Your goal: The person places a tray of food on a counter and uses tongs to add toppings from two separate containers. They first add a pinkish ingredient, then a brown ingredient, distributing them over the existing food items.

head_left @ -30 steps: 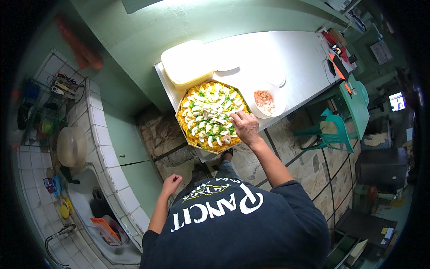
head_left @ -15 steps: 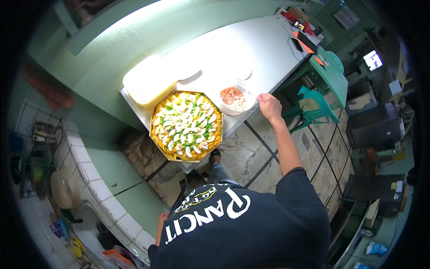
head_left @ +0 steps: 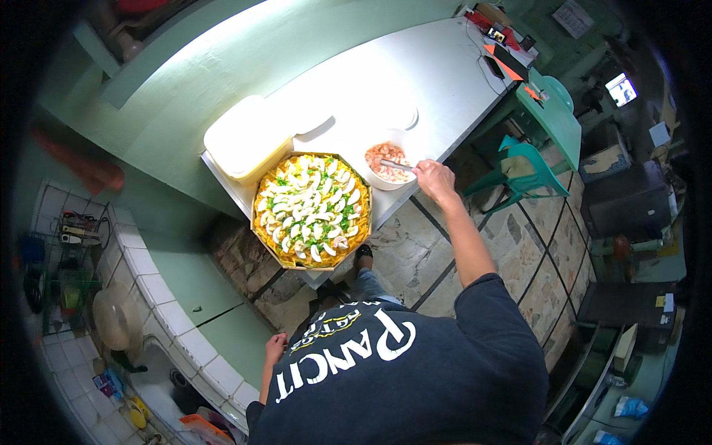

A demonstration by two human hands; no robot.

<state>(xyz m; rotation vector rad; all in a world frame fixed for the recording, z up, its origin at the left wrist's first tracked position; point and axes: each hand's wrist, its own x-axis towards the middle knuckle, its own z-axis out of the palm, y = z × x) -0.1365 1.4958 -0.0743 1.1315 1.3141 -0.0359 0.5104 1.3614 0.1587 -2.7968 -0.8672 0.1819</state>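
Observation:
My right hand (head_left: 434,179) is closed around the handle of a slim metal utensil (head_left: 397,165), whose far end dips among the pinkish chopped pieces (head_left: 383,153) in a white bowl (head_left: 388,183). What shape that end has is hidden in the food. Left of the bowl lies an octagonal tray (head_left: 291,266) of orange-yellow noodles (head_left: 265,220), topped with white egg slices (head_left: 308,202) and chopped green pieces (head_left: 285,180). Down by my waist, my left hand (head_left: 276,347) has its fingers curled; whether anything is inside them cannot be seen.
The tray and bowl stand at the near end of a long white table (head_left: 445,67). Behind the tray is a pale yellow lidded container (head_left: 245,141). A green chair (head_left: 528,174) is on the right, a tiled sink counter (head_left: 174,315) on the left.
My right hand has shifted slightly left and down towards the bowl. The metal utensil now shows reaching into the chopped pieces. My left hand stays by my waist.

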